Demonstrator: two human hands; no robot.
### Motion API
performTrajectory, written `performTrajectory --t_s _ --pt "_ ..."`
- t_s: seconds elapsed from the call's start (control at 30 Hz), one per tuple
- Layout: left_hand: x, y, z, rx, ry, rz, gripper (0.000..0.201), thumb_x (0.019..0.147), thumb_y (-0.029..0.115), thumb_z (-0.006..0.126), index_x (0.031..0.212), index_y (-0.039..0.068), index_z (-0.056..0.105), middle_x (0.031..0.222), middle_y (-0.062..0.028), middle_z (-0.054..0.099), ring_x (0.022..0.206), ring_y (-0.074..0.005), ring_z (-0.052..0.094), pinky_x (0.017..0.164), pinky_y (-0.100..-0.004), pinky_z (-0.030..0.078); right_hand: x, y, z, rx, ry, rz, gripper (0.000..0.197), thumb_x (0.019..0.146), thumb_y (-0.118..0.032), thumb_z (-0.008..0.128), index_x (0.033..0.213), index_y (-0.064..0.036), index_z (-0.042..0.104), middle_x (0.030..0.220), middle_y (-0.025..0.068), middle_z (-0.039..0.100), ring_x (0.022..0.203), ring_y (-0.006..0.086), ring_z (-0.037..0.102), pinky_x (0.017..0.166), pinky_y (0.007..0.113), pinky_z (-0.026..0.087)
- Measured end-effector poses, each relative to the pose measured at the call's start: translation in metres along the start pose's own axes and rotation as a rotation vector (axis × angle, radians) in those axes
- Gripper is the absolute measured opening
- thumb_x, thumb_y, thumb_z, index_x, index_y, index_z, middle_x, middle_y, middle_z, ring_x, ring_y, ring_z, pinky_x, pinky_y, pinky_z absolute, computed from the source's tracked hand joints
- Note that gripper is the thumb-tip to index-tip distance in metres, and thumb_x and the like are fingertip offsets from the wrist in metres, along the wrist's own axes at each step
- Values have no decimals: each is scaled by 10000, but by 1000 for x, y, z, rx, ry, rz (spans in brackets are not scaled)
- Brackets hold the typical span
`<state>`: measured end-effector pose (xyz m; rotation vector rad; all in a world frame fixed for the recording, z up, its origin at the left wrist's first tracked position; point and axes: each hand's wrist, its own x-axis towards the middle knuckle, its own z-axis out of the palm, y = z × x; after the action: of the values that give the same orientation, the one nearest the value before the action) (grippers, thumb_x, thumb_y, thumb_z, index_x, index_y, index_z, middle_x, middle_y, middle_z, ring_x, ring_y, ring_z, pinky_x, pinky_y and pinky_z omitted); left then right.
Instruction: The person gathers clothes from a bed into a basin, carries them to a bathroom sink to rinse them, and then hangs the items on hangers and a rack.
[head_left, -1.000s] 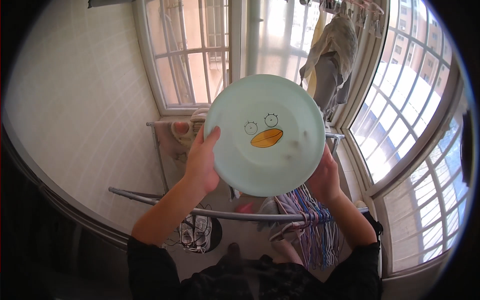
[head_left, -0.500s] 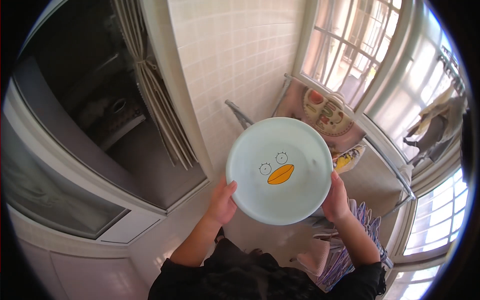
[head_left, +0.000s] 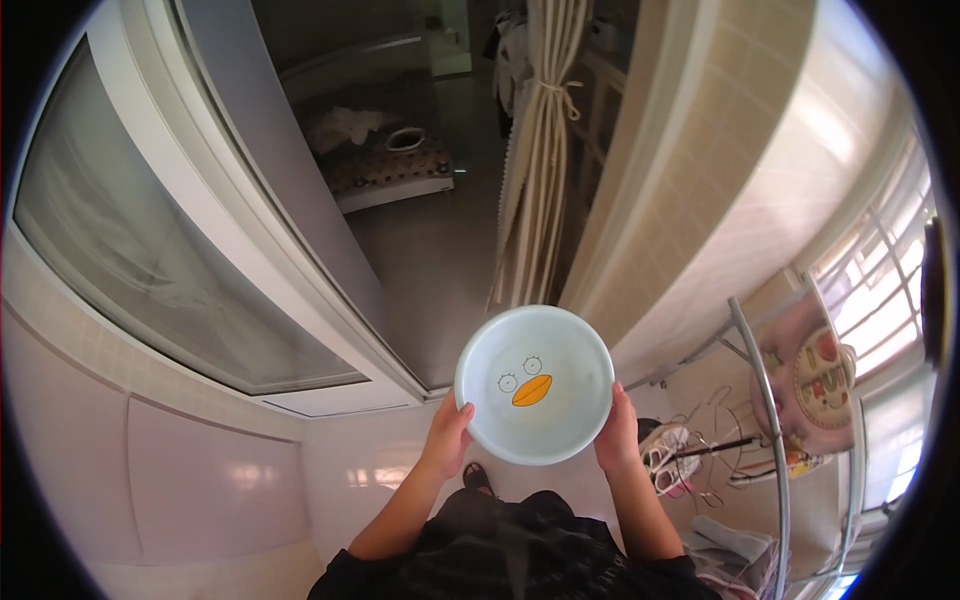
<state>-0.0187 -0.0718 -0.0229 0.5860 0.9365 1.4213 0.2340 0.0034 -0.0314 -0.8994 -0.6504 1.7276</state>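
Basin (head_left: 534,430): round, pale mint, smooth, prob. plastic, w/ a rolled rim & flat bottom; printed face inside = 2 round lashed eyes + 1 orange beak. Curtain (head_left: 545,170) above basin: beige fabric, soft vert. folds, tied mid-way. Tiled wall (head_left: 740,170), upper R of basin: cream, glossy, faint grid. Glass panel (head_left: 165,250), upper L of basin: smooth, w/ curved-looking white frame. Rack (head_left: 768,420), R of basin: grey tube, looks like metal. Printed cloth (head_left: 825,385), past rack's near tube, far R of basin: pink w/ cream shape.

Basin is out front, between the 2 hands, held up over floor (head_left: 370,455). L hand (head_left: 448,432) clamped on its lower-L rim, thumb over edge; R hand (head_left: 617,432) clamped on lower-R side, thumb up along rim. Other fingers mostly hidden, can't tell exact placement.

Counts: 1 basin, 2 hands, 1 curtain, 1 printed cloth, 1 dark sandal (head_left: 477,478) visible on a foot just below basin, to L. White shoes (head_left: 662,458) R of basin, near thin wires; exact no. can't tell.
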Motion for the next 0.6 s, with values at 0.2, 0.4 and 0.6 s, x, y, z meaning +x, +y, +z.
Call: performTrajectory --t_s 0.2,0.4,0.6 --pt "58 32 -68 59 173 -63 563 986 206 486 1506 114 289 1395 -81 489 1229 -200 517 960 -380 483 96 46 61 -3 2 92 451 1033 -359 412 1290 -5 521 1254 84 614 1155 199 573 993 345 430" --pt "139 62 -105 191 284 -123 519 1012 198 422 1505 131 278 1351 -116 520 1139 -246 603 822 -427 578 214 65 97 -112 42 84 461 1011 -363 515 1284 7 528 1242 74 604 1128 164 558 969 293 426" --pt "252 80 -130 77 315 -27 506 1005 161 469 1489 132 322 1301 -122 563 1046 -257 659 793 -421 608 372 69 137 -148 -49 149 488 1009 -413 488 1268 -4 556 1212 75 623 1128 173 559 972 305 427"
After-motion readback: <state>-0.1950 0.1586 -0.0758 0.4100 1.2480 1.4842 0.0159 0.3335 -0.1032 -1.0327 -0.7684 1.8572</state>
